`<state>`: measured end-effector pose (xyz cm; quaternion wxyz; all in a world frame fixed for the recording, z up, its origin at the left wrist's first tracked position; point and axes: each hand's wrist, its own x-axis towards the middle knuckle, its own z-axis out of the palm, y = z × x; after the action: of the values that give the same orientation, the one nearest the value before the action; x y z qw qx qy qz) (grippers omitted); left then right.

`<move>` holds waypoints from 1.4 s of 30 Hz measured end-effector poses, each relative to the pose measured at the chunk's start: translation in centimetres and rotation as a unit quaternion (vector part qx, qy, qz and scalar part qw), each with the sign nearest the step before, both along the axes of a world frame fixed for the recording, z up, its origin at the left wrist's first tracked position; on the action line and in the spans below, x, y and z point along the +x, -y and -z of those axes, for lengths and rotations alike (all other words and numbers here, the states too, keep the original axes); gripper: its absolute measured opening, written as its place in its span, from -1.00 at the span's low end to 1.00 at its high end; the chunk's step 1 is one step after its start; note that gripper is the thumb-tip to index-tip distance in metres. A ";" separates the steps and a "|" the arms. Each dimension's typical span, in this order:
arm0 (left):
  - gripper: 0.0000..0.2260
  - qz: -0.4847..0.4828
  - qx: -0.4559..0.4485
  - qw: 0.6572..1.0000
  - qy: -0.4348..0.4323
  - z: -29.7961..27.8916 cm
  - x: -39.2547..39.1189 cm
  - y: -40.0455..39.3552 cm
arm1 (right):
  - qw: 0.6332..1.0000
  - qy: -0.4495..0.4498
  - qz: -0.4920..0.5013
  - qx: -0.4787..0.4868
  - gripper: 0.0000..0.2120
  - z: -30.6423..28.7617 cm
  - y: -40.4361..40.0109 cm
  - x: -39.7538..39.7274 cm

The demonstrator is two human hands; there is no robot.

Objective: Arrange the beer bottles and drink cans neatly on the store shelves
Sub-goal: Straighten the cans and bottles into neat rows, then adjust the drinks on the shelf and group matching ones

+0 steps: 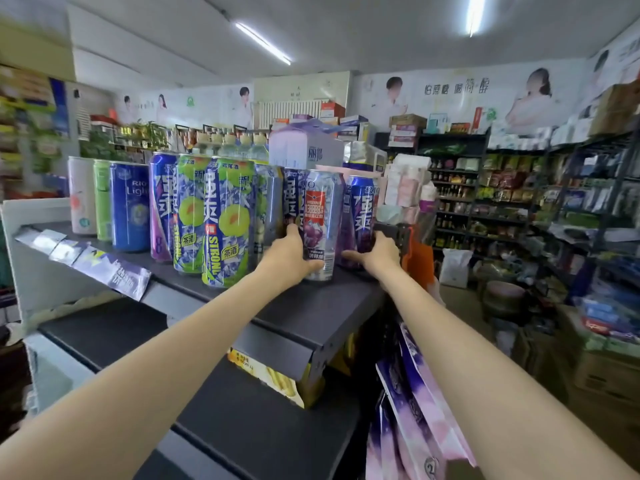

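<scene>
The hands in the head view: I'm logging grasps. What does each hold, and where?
Left hand grips the silver grape-printed can low on its side. Right hand grips the purple-blue can near its base.

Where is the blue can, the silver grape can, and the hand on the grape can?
blue can (130, 206), head view, middle of its front label.
silver grape can (320, 223), head view, on the label beside the grape picture.
left hand (289, 252), head view, back of the hand.
</scene>
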<state>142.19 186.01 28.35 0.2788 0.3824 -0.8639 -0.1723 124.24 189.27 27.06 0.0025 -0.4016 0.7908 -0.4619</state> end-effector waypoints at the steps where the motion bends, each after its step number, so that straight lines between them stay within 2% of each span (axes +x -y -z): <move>1: -0.33 -0.003 0.003 1.000 0.005 -0.1 -0.3 0.1 | 1.000 -0.006 0.001 -0.002 -0.31 0.0 0.1 -0.1; 7: -0.35 0.011 0.029 0.999 0.010 -0.7 -1.4 0.6 | 0.999 -0.002 0.000 -0.053 -0.44 0.9 0.7 0.0; 12: -0.29 0.027 0.057 0.998 0.011 -0.7 -2.3 1.5 | 0.998 -0.035 -0.009 -0.055 -0.44 1.2 1.1 -0.5; 16: -0.32 0.032 0.063 0.997 0.020 -0.6 -3.4 1.7 | 0.997 -0.042 -0.026 -0.058 -0.51 1.2 0.7 -0.8; 20: -0.42 0.019 0.016 0.999 0.031 -0.7 -3.6 2.2 | 0.997 -0.049 -0.052 -0.034 -0.47 1.0 -0.2 -0.8; 23: -0.60 0.008 -0.034 0.998 0.059 -0.7 -2.8 2.0 | 0.998 -0.029 -0.056 -0.027 -0.48 1.1 -1.4 -0.3; 27: -0.68 0.077 -0.102 0.992 0.004 -0.6 0.0 0.6 | 0.996 -0.024 -0.066 -0.050 -0.52 -0.3 -3.0 1.5; 30: -0.68 0.146 -0.225 0.962 -0.043 -0.3 4.1 0.2 | 0.994 0.005 -0.087 -0.068 -0.54 -1.8 -4.1 4.1; 33: -0.74 0.199 -0.279 0.932 -0.117 -0.2 9.2 1.0 | 0.992 0.025 -0.110 -0.056 -0.58 -2.5 -5.2 7.9; 36: -0.79 0.232 -0.276 0.917 -0.168 0.3 13.8 3.2 | 0.993 0.046 -0.101 -0.050 -0.62 -2.7 -5.5 12.4; 39: -0.76 0.203 -0.251 0.925 -0.199 0.9 16.5 6.5 | 0.982 0.114 -0.114 -0.096 -0.61 -2.7 -4.8 17.0; 42: -0.68 0.170 -0.185 0.938 -0.239 0.9 17.2 9.0 | 0.989 0.097 -0.085 -0.065 -0.40 -2.6 -2.8 21.1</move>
<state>159.42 176.96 27.42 0.5097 0.1190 -0.8404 -0.1407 145.34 192.04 29.64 0.0926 -0.4195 0.7182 -0.5474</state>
